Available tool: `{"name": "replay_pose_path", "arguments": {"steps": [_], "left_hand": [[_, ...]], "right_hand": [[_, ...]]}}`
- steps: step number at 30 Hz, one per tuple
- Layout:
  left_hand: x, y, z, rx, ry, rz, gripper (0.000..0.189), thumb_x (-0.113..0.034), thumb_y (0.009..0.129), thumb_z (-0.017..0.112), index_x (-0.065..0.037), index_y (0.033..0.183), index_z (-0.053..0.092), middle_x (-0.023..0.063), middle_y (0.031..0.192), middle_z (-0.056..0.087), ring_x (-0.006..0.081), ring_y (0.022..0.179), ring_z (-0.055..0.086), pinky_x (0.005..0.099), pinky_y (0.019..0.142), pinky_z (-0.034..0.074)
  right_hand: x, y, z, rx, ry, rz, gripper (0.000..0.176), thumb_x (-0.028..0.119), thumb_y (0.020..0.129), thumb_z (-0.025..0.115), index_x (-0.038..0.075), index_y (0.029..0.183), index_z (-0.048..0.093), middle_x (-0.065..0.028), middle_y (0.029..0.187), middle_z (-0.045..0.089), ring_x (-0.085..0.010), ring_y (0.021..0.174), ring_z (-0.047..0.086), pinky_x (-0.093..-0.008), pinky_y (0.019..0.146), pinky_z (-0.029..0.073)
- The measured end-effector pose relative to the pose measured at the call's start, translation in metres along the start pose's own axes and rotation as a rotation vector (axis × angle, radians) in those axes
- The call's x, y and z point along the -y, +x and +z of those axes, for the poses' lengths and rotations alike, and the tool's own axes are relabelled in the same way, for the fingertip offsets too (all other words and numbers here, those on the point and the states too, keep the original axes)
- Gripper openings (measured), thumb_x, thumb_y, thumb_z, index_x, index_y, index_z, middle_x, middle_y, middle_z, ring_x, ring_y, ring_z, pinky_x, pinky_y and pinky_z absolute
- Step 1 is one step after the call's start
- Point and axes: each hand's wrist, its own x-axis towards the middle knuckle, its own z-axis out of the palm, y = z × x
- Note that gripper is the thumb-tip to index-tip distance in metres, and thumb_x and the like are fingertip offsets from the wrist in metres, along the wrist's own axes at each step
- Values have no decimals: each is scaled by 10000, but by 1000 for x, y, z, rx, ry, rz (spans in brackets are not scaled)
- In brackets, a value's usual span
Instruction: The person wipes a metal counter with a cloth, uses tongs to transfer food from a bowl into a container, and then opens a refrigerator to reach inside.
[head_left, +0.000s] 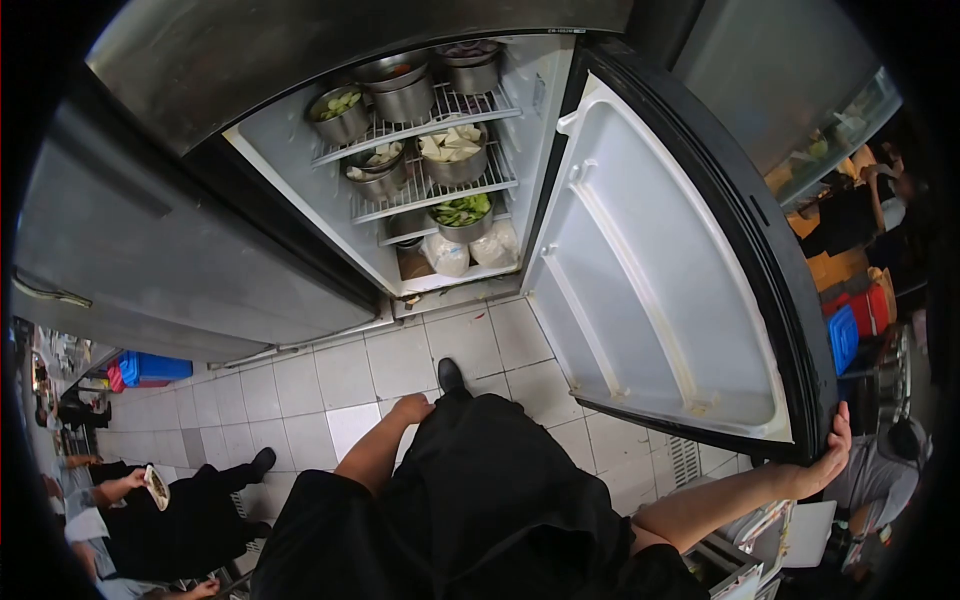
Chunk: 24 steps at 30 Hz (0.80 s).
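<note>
My right hand (828, 458) rests with its fingers stretched out against the outer edge of the refrigerator door (660, 270), which stands swung wide to the right. Near my waist, my left hand (410, 408) hangs with curled fingers, and no object shows in it. In front of me is the lit refrigerator interior (280, 150) with wire shelves (400, 207). Metal pots stand on them: one with green slices (340, 104), one with pale cut pieces (452, 143), and a lower one with leafy greens (462, 210). White-filled plastic bags (447, 255) sit at the bottom.
A closed steel door (170, 230) stands on the left. White tiles (330, 380) cover the floor. A co-worker in a black apron (165, 530) is at lower left, holding a small dish (157, 487). Another person (880, 475) is low at the right, beyond the door.
</note>
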Motion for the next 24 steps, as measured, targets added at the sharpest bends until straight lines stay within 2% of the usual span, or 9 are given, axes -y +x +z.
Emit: {"name": "replay_pose_path", "arguments": {"steps": [12,15,18,20,21,24], "left_hand": [[-1,2,3,-70,45,52,485,-437,869,444,-3,902,658,198,973,633,358,948,585,431,847,448],[0,8,-6,-106,-79,-44,500,-444,880,429,0,896,657,207,949,633,357,951,584,428,849,447],[-1,18,-22,-120,-130,-68,521,-453,886,417,12,879,651,209,882,639,352,882,608,425,811,464],[-2,29,-37,73,-121,-74,535,-461,886,413,23,868,641,203,830,641,346,801,625,422,770,478],[-3,32,-43,36,-106,12,548,-477,878,421,25,849,638,194,784,641,337,714,632,421,711,491],[-8,57,-69,12,-100,-13,568,-501,866,433,28,848,638,192,766,637,338,677,630,423,677,493]], "right_hand": [[1,1,3,-14,1,-3,222,149,910,381,-27,821,483,-212,997,565,-390,1069,528,-486,1003,340],[1,1,2,-9,-14,-13,215,146,906,386,-28,819,477,-214,996,564,-392,1067,528,-490,1002,342],[-2,2,1,-36,-59,-17,226,156,905,382,-30,812,470,-220,994,564,-391,1060,531,-493,999,343],[-4,3,-1,-40,-63,-23,232,159,907,373,-30,813,469,-222,997,565,-387,1058,532,-494,998,343],[-4,2,-2,-35,-59,-25,238,162,909,365,-30,814,468,-224,1001,566,-384,1056,534,-494,998,342],[-2,1,-1,-78,-121,-20,235,174,911,376,-16,815,476,-223,1027,568,-399,1116,500,-507,1020,305]]}}
